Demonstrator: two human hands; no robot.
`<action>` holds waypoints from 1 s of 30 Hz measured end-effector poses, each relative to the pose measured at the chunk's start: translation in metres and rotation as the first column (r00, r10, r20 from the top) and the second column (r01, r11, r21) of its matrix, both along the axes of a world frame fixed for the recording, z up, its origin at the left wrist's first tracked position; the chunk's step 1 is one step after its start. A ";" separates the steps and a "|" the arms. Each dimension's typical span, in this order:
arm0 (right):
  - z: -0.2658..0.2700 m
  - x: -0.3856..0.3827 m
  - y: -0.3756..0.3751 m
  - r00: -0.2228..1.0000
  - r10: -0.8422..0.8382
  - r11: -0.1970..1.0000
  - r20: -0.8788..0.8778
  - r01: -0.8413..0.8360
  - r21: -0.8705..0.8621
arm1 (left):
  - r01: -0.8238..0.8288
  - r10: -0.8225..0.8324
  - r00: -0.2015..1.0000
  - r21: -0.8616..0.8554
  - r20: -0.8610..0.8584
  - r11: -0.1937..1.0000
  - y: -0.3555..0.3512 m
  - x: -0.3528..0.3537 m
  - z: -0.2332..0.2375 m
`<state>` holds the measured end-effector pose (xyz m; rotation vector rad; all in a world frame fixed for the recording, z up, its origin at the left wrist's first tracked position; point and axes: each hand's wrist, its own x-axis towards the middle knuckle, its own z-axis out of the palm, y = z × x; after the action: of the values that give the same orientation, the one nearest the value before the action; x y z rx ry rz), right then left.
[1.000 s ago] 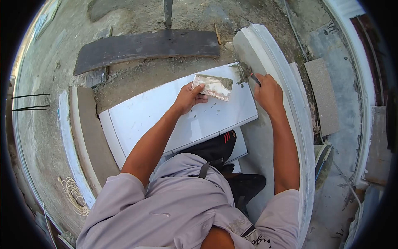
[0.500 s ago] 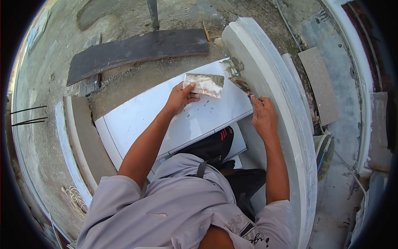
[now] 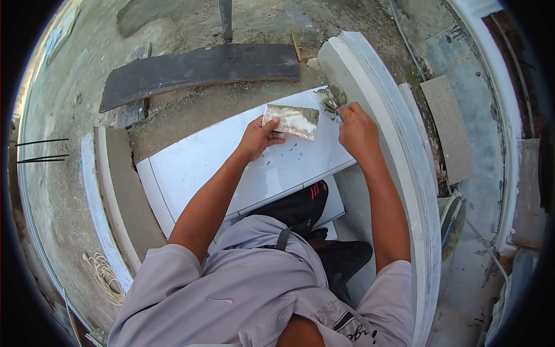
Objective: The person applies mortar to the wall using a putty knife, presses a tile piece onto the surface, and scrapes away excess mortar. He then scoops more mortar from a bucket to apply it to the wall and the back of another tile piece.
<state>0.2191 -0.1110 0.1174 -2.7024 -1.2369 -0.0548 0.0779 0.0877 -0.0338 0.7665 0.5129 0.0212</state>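
Head view: one smeared piece point(image 3: 296, 120) in left hand point(image 3: 259, 139), one dark board point(image 3: 202, 69).

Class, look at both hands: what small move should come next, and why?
Probably the right hand should draw the tool lightly along the mortar at the far right corner of the white slab. The tool is right by that mortar, which looks uneven, while the left hand holds the tile piece over the slab.

Soft, even daylight with fisheye bowing and black corners.
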 end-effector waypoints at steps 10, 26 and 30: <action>-0.013 -0.043 -0.017 0.996 0.063 0.986 -0.058 -0.054 0.155 | -0.003 0.003 1.000 -0.020 0.004 1.000 0.001 0.000 0.000; -0.001 0.033 0.026 0.964 -0.040 0.958 -0.264 0.112 0.263 | -0.023 0.022 1.000 -0.025 -0.021 0.999 -0.002 -0.001 0.004; 0.017 0.064 0.034 0.921 -0.185 0.936 -0.342 0.271 0.224 | -0.008 0.008 1.000 -0.006 -0.004 1.000 0.000 0.001 -0.001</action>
<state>0.2826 -0.0768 0.1339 -2.4809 -0.7559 0.1651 0.0785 0.0877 -0.0351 0.7592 0.5199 0.0253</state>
